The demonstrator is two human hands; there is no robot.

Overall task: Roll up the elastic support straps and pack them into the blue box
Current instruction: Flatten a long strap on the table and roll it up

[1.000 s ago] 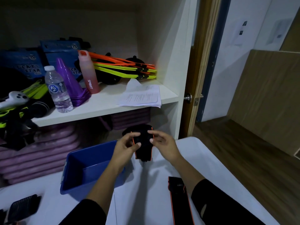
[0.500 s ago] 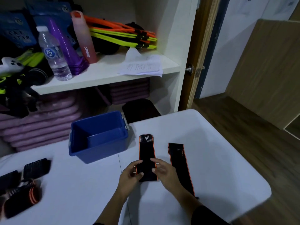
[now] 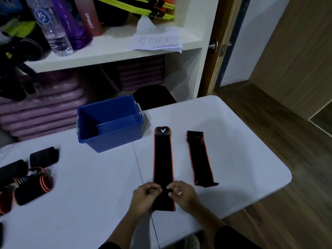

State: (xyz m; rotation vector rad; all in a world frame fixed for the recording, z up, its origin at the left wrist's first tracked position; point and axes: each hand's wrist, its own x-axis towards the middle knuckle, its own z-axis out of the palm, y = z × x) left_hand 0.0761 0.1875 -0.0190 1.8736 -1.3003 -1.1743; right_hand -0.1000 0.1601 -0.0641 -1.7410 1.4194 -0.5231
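Observation:
A black elastic strap with orange edges (image 3: 163, 159) lies flat and lengthwise on the white table (image 3: 242, 159). My left hand (image 3: 144, 196) and my right hand (image 3: 182, 194) pinch its two side edges near the end closest to me. A second black and orange strap (image 3: 199, 159) lies flat to the right, apart from my hands. The blue box (image 3: 109, 123) stands open at the far side of the table, with nothing visible inside. Several rolled straps (image 3: 32, 180) sit at the left edge of the table.
A white shelf unit (image 3: 116, 56) stands behind the table with a water bottle (image 3: 52, 27), purple cones, a pink bottle and papers (image 3: 156, 40). Purple mats are stacked below. A black stool (image 3: 154, 96) is behind the box. The table's right edge drops to a wooden floor.
The strap I held up in the air a second ago now lies stretched flat on the table. Both hands slid down to its near end, and my view tilted downward.

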